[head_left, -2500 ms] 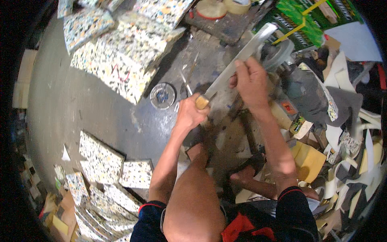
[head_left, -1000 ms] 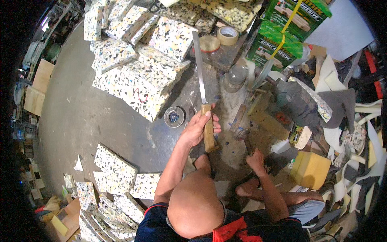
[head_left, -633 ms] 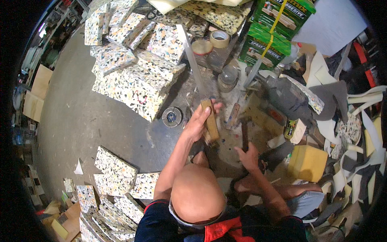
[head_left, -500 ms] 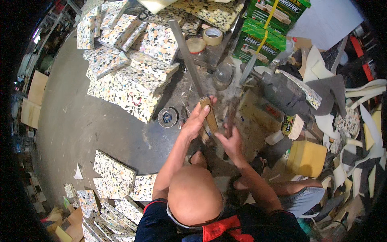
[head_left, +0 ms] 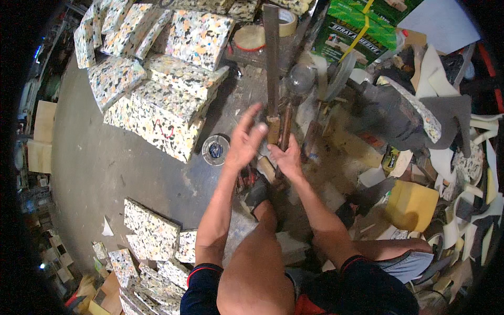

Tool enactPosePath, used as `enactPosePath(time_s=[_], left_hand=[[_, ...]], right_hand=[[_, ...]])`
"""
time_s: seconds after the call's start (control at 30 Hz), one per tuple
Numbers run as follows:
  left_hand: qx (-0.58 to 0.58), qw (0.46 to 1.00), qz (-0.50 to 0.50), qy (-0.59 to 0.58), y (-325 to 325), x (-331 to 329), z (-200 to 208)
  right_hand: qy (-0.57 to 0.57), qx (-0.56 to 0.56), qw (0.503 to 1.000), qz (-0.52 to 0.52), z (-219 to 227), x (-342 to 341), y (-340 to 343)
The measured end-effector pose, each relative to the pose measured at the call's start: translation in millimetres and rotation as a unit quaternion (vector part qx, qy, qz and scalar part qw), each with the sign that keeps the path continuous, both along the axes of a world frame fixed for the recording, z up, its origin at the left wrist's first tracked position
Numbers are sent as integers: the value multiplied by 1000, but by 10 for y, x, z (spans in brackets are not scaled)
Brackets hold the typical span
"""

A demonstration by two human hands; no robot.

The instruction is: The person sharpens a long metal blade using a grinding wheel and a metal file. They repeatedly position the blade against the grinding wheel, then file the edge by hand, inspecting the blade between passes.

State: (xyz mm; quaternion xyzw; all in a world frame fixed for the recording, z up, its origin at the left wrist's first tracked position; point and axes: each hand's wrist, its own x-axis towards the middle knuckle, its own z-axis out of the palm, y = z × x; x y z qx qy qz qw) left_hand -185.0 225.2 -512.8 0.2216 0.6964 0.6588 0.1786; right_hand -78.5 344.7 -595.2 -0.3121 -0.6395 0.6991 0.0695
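While you work: your right hand is clenched on a long knife at upper centre.
Left hand: fingers released, beside the wooden handle.
Risk: one-handed, the blade may tip toward speckled foam blocks.

A long rusty blade with a wooden handle stands upright.

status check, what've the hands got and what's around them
Left hand open, fingers spread, beside the long blade's wooden handle. Right hand shut on a dark rod held next to the blade. Speckled foam blocks left; scraps right.
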Motion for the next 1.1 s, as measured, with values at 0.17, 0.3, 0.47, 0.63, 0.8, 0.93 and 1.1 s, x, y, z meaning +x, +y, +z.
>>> enactPosePath(time_s=[0.17,0.3,0.47,0.63,0.8,0.93,1.1], left_hand=[[-21,992,83,89,-84,-432,662],[-44,994,65,70,-134,-589,912],[-68,988,101,91,-94,-456,892],[-119,957,98,247,-41,-337,814],[-121,941,119,293,-25,-246,890],[-113,927,121,338,41,-298,848],[-104,930,131,328,44,-315,960]], right_hand=[[38,148,988,25,-445,-103,14],[-3,212,976,47,-437,-111,-27],[-44,215,974,56,-306,-101,86],[-68,334,936,88,1,299,365],[6,322,936,144,816,750,612],[51,433,885,165,1895,707,852],[161,470,837,229,3077,192,903]])
